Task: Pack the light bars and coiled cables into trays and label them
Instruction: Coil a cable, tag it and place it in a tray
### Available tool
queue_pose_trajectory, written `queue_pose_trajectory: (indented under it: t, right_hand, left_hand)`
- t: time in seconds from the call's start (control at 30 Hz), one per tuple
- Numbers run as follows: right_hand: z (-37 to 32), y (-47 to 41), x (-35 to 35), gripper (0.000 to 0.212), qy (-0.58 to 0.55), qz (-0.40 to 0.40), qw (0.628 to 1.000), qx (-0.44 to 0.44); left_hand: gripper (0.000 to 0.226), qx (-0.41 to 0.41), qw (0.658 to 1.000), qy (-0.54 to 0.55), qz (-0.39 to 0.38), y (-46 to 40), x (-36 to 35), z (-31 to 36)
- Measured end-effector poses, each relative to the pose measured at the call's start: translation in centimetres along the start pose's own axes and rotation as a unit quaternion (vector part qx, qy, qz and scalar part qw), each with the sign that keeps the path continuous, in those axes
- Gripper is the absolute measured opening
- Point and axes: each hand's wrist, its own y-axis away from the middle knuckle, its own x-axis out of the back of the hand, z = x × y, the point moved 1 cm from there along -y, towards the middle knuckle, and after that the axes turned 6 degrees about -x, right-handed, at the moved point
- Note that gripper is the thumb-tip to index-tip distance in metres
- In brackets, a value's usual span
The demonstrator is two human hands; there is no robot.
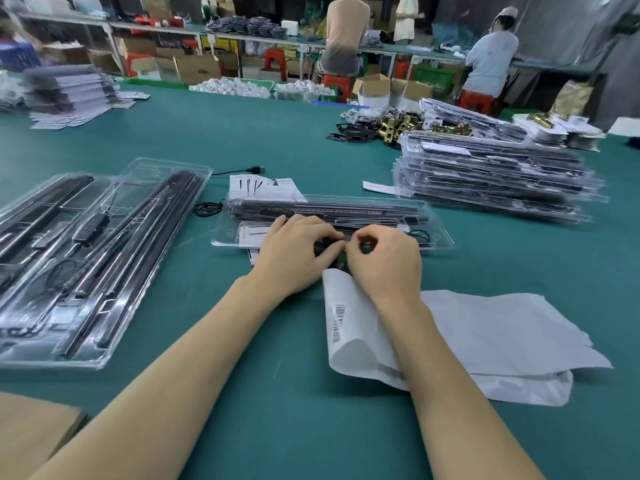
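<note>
1. Clear blister tray (437, 227) lies crosswise on the green table (284, 140), just ahead of both hands, already loaded with dark light bars (346, 206) along its far side and a printed card (250, 233) in its near left pocket.
2. Left hand (295, 255) and right hand (382, 261) meet at the tray's near edge, fingers of both curled in, pinching something small and dark between them; probably a coiled cable or its tie, but too hidden to name for certain.
3. Likely slip: a coil let go before seating, springing open and riding over the pocket wall, which would stop the lid from closing flat.
4. Likely snag: a loose black cable (207, 208) with its USB plug (258, 169) trails on the table just beside the tray's left end, easy to trap under the rim or leave out altogether.
5. Label risk: white label backing sheets (512, 334) lie under the right forearm, one curled corner showing a barcode label (338, 322); a dragging arm could crease or lift it.
6. Mix-up risk: an open tray (149, 168) with bars sits at left, a stack of packed trays (498, 181) at right, well apart; an unlabelled tray could pass onto the stack.
</note>
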Motion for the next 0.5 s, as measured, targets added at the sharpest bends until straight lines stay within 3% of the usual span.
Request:
queue_pose_trajectory:
  t: [0.1, 0.17, 0.3, 0.43, 0.5]
  right_hand:
    - [1.5, -1.0, 1.1, 0.014, 0.002, 0.101, 0.994, -0.041]
    - [3.0, -2.0, 2.2, 0.024, 0.047, 0.134, 0.985, -0.101]
    - [5.6, -3.2, 3.4, 0.046, 0.129, 0.055, 0.966, -0.219]
    - [6.6, -4.5, 4.2, 0.022, 0.034, 0.056, 0.962, -0.267]
    - [7.1, -4.7, 4.6, 0.021, -0.019, 0.072, 0.957, -0.280]
  left_hand:
    - [0.021, 0.016, 1.000, -0.010, 0.009, -0.2, -0.4, 0.3]
    - [0.022, 0.026, 1.000, -0.004, 0.011, -0.2, -0.6, 0.2]
    - [0.027, 0.052, 0.998, 0.015, 0.042, -0.6, -0.8, 0.3]
    - [0.031, 0.064, 0.996, 0.036, 0.050, -0.8, -0.7, 0.2]
    - [0.030, 0.062, 0.996, 0.045, 0.053, -0.7, -0.7, 0.3]
